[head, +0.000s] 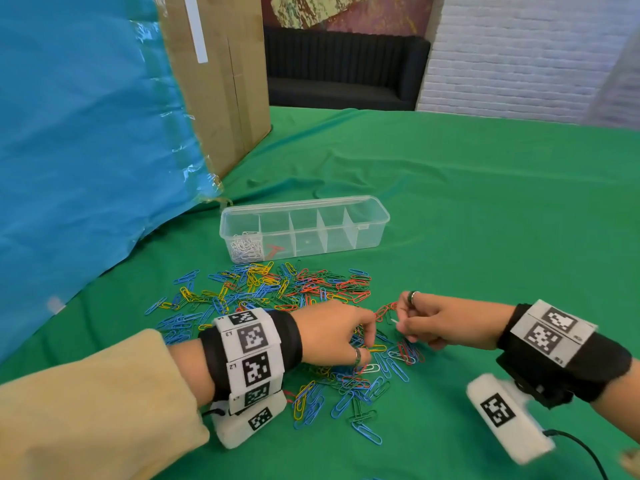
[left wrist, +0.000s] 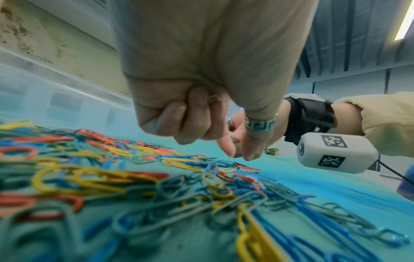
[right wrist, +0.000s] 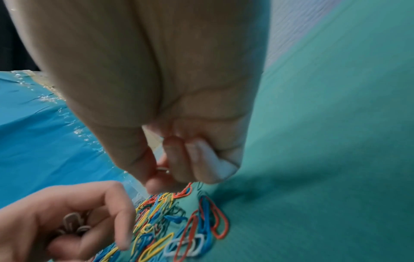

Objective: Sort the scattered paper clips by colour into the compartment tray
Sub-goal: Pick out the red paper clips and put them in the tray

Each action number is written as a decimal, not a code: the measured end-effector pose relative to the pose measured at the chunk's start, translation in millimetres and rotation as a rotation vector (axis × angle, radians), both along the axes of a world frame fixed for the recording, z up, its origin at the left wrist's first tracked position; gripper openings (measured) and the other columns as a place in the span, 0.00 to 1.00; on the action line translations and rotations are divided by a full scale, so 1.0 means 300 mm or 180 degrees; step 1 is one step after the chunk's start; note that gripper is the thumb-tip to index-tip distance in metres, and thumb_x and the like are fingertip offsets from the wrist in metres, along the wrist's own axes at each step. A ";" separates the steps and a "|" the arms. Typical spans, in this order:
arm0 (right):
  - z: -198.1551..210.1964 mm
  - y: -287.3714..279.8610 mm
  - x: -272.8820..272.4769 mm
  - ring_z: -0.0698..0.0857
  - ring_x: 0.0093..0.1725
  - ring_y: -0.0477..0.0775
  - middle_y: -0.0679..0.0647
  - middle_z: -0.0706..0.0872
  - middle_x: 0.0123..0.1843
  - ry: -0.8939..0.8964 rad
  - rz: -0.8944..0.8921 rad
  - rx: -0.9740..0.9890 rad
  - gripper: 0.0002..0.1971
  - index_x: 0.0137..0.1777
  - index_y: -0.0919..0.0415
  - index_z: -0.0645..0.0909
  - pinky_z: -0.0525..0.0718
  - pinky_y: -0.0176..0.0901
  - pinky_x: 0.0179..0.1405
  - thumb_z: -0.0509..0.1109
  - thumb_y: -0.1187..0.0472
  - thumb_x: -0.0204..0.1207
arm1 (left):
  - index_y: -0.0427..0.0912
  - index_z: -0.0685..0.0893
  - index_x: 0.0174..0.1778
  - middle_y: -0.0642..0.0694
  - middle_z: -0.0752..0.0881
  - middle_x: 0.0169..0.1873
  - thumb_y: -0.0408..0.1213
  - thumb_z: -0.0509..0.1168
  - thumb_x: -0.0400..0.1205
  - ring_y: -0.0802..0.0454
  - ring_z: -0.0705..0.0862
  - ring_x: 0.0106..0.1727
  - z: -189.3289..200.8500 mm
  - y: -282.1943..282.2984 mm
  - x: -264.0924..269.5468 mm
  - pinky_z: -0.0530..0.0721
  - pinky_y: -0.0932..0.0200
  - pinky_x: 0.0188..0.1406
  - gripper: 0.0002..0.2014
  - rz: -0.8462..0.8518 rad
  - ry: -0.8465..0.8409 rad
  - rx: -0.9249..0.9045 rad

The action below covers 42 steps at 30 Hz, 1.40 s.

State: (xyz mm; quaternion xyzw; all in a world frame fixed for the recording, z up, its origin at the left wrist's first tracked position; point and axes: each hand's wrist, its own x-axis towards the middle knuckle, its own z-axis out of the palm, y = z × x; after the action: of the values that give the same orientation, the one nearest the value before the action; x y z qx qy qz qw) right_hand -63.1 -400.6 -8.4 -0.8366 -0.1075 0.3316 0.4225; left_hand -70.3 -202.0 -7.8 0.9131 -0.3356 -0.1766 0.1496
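A heap of blue, yellow, red, green and white paper clips [head: 277,292] lies on the green cloth in front of the clear compartment tray [head: 375,216]. The tray's leftmost compartment holds white clips [head: 244,249]; a red clip [head: 273,250] lies in the one beside it. My left hand [head: 367,337] hovers over the heap with fingers curled, holding white clips [right wrist: 74,225] in its palm. My right hand [head: 403,325] is just to its right, pinching a white clip [head: 394,321] between thumb and finger above the cloth.
A tall cardboard box [head: 221,81] and a blue plastic sheet [head: 86,133] stand at the left, close behind the tray. The green cloth [head: 485,220] stretches bare to the right and far side. A black cable [head: 581,448] trails from the right wrist camera.
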 end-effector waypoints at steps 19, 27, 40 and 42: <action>0.007 0.042 -0.030 0.70 0.29 0.37 0.41 0.72 0.31 -0.1394 0.1224 -0.1860 0.06 0.44 0.47 0.74 0.68 0.26 0.28 0.70 0.51 0.76 | 0.47 0.84 0.52 0.58 0.70 0.26 0.39 0.64 0.80 0.53 0.73 0.40 -0.007 -0.044 0.004 0.67 0.61 0.37 0.07 -0.0268 -0.0153 0.0442; 0.010 0.030 -0.026 0.71 0.25 0.40 0.44 0.73 0.26 -0.1410 0.1246 -0.1870 0.05 0.39 0.50 0.77 0.68 0.27 0.26 0.68 0.58 0.76 | 0.44 0.79 0.40 0.53 0.74 0.27 0.34 0.60 0.82 0.62 0.69 0.25 0.037 -0.003 0.041 0.68 0.68 0.26 0.05 0.0411 0.0940 -0.0576; 0.117 0.125 0.025 0.63 0.22 0.45 0.53 0.75 0.30 0.1157 -0.0788 0.1786 0.07 0.37 0.57 0.65 0.61 0.32 0.18 0.54 0.66 0.76 | 0.44 0.68 0.27 0.51 0.71 0.24 0.34 0.51 0.76 0.60 0.63 0.18 0.100 0.160 0.099 0.65 0.67 0.19 0.11 0.1515 0.4235 -0.3407; 0.126 0.160 0.052 0.63 0.20 0.45 0.54 0.75 0.28 0.1149 -0.0910 0.1907 0.10 0.37 0.57 0.65 0.59 0.32 0.17 0.48 0.67 0.78 | 0.43 0.70 0.27 0.50 0.73 0.25 0.35 0.51 0.74 0.60 0.64 0.18 0.105 0.172 0.102 0.64 0.68 0.18 0.10 0.1589 0.4231 -0.3465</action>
State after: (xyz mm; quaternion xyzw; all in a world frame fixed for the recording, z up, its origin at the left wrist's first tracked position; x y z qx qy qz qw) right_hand -47.5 -352.6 29.4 -0.6107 -0.0056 0.3653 0.7026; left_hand -39.8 -150.5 23.8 0.4712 -0.0085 -0.4478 0.7599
